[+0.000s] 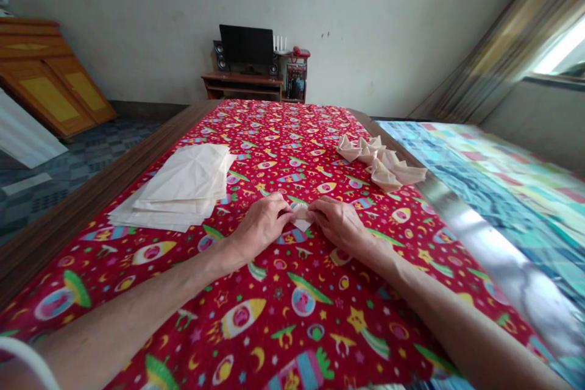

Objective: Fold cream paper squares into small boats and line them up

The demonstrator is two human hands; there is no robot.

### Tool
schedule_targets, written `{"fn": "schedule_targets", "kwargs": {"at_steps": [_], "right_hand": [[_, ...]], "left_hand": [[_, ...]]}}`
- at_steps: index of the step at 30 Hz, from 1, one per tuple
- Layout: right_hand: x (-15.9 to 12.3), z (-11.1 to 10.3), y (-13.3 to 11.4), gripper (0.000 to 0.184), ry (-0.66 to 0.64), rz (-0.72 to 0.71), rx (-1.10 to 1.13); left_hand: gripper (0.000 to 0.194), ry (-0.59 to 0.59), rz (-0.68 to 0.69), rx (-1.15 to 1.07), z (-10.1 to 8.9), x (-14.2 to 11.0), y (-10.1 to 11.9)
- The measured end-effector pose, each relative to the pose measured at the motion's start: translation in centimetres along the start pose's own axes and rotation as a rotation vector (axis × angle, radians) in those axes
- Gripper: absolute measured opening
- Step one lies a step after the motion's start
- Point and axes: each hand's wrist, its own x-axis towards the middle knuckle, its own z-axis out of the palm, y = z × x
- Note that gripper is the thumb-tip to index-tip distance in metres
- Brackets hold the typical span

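A small piece of folded paper (301, 217) sits between a person's two hands, low over a red cloth (292, 283) printed with rockets and stars. The cloth covers most of a table, whose dark wood shows along the left side. The paper is pale, and its near end comes to a point facing the person.

It looks very light and thin, likely soft enough to bend with a fingertip yet crisp enough to keep a crease. It would probably tear or crumple under a hard pull, and does not look slippery. The side edges seem the best places to hold it, with a light pinch on each, leaving the middle free.

That is how it is held now. The left hand (265, 223) has its fingers curled, thumb and fingertips drawn close together at the paper's left edge. The right hand (342, 224) mirrors it at the right edge, fingers bent and nearly closed. How firmly either one presses cannot be told, and the fingertips partly hide the paper.

Beyond the left hand lies a loose stack of pale sheets (183, 180), the top one marked with creases. Beyond the right hand, well apart from it, stands a cluster of pointed paper shapes (385, 164).
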Motion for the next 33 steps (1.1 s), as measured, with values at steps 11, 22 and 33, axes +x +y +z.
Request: {"fn": "schedule_targets", "kwargs": {"at_steps": [11, 22, 33], "right_hand": [[0.8, -0.1, 0.0, 0.006, -0.022, 0.065, 0.079], [1.3, 0.2, -0.1, 0.022, -0.023, 0.138, 0.014], [1.2, -0.8, 0.4, 0.010, -0.123, 0.116, 0.076]], "left_hand": [[0.023, -0.080, -0.107, 0.277, -0.3, 0.4, 0.4], [0.026, -0.097, -0.181, 0.197, -0.5, 1.0, 0.3], [0.022, -0.124, -0.179, 0.191, -1.0, 0.8, -0.6]]}}
